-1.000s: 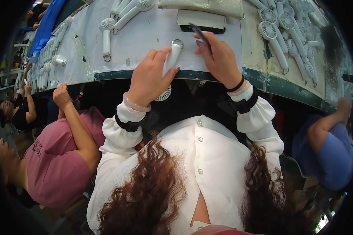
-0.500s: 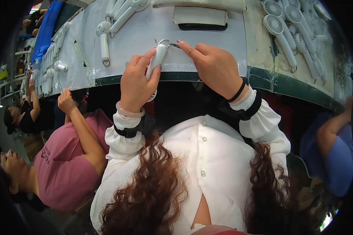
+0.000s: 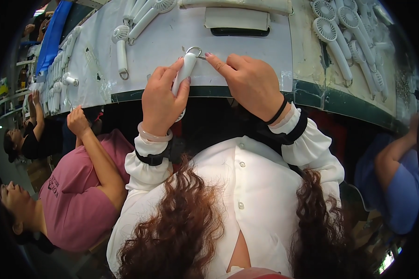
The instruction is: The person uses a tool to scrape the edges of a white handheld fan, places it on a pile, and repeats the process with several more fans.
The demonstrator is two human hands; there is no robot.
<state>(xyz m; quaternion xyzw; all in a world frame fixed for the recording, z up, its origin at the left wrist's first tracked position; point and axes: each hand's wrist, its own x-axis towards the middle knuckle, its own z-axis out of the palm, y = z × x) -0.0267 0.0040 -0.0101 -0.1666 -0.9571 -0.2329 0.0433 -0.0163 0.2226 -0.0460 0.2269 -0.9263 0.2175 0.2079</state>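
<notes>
My left hand (image 3: 160, 98) is closed round a white handheld fan (image 3: 185, 70), its handle end pointing up and away from me. A metal split ring (image 3: 198, 48) stands at the tip of that handle. The fan's head is mostly hidden below my left hand. My right hand (image 3: 258, 88) pinches a thin metal piece (image 3: 201, 57), mostly covered by the fingers, so its kind cannot be made out. Its narrow end meets the ring beside the handle tip.
White fans (image 3: 121, 51) with rings lie at the far left, and several more (image 3: 328, 32) are heaped at the right. A dark flat object (image 3: 239, 32) under a pale pad (image 3: 237, 18) lies beyond my hands. Co-workers sit at both sides; one wears a pink shirt (image 3: 86, 200).
My right hand has shifted slightly left and down, bringing the metal piece closer to the handle tip. My left hand and the fan have barely moved.
</notes>
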